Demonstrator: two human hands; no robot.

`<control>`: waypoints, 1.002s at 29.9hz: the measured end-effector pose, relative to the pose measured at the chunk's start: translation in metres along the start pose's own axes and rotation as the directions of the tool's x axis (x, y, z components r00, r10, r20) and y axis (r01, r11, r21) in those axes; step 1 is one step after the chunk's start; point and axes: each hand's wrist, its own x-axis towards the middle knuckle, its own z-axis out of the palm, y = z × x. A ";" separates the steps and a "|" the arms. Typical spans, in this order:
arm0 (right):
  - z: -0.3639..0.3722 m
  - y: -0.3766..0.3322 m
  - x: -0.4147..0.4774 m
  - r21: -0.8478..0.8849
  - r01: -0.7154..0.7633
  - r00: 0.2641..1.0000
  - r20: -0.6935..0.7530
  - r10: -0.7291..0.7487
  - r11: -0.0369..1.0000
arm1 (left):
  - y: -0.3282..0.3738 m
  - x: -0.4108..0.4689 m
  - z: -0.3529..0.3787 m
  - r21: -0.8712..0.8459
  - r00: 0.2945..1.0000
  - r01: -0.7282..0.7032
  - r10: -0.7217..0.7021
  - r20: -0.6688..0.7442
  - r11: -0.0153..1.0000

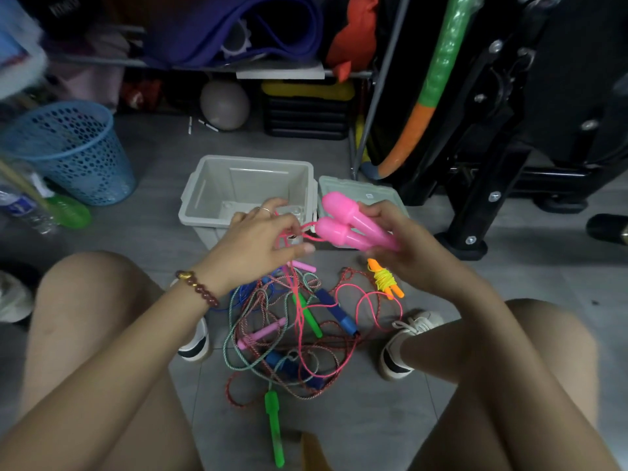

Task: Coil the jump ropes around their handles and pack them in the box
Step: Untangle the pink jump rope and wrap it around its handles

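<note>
The person's right hand (401, 241) grips two bright pink plastic jump-rope handles (346, 222) side by side, just in front of the open grey plastic box (190, 202). The left hand (258, 243) pinches their thin pink cord (307, 227) beside the handle heads. Winding will likely go best with taut, close turns, drawing slack gently from the tangled rope pile (289, 338) on the floor.

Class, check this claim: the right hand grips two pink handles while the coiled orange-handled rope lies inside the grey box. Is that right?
Not quite: the head view shows the orange-handled rope on the floor, outside the grey box. The right hand does grip the pink handles.
</note>
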 end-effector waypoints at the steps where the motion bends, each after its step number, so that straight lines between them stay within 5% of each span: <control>1: 0.000 -0.003 0.000 0.117 -0.002 1.000 0.011 0.001 0.993 | 0.004 0.001 0.001 -0.063 0.998 0.025 -0.028 -0.054 0.998; 3: 0.000 -0.008 -0.001 0.355 -0.036 0.999 0.012 0.034 0.934 | 0.009 0.003 -0.001 -0.102 0.982 0.054 -0.072 -0.175 0.993; 5: -0.002 -0.012 -0.001 0.523 -0.080 0.996 0.009 0.088 0.848 | 0.009 0.002 -0.011 0.045 0.960 0.170 -0.155 -0.234 0.984; 7: -0.003 -0.013 -0.002 0.620 -0.101 0.993 0.010 0.120 0.778 | -0.003 0.001 -0.019 0.221 0.957 0.284 -0.263 -0.122 0.933; 9: 0.000 -0.014 -0.002 0.698 -0.105 0.991 0.013 0.134 0.708 | -0.011 -0.001 -0.023 0.095 0.948 0.317 -0.318 -0.003 0.944; 12: 0.009 -0.017 0.001 0.806 -0.140 0.989 0.081 0.127 0.575 | -0.005 0.002 -0.021 -0.239 0.992 0.086 -0.106 -0.073 0.967; 16: 0.018 -0.022 0.004 0.908 -0.179 0.983 0.153 0.096 0.378 | 0.021 0.011 -0.007 -0.765 0.986 -0.152 0.042 -0.162 0.625; 19: 0.021 -0.026 0.006 0.958 -0.180 0.982 0.164 0.089 0.225 | 0.039 0.011 0.004 -0.948 0.977 -0.103 -0.150 -0.154 0.302; 20: 0.023 -0.027 0.007 0.971 -0.173 0.984 0.162 0.075 0.167 | 0.044 0.011 0.008 -0.956 0.961 -0.108 -0.219 -0.171 0.273; 23: 0.030 -0.027 0.013 0.990 -0.139 0.990 0.139 0.013 0.038 | 0.058 0.013 0.023 -0.919 0.921 -0.136 -0.294 -0.254 0.369; 27: 0.033 -0.030 0.018 0.998 -0.063 0.992 0.064 0.110 -0.007 | 0.063 0.018 0.042 -0.911 0.934 0.011 -0.330 -0.138 0.413; 28: 0.033 -0.032 0.019 0.996 -0.033 0.988 0.020 0.154 0.082 | 0.063 0.017 0.043 -0.862 0.949 0.047 -0.290 -0.119 0.505; 30: 0.032 -0.031 0.023 0.892 -0.019 0.960 -0.110 0.257 0.451 | 0.064 0.012 0.041 -0.588 0.988 0.095 -0.147 -0.041 0.803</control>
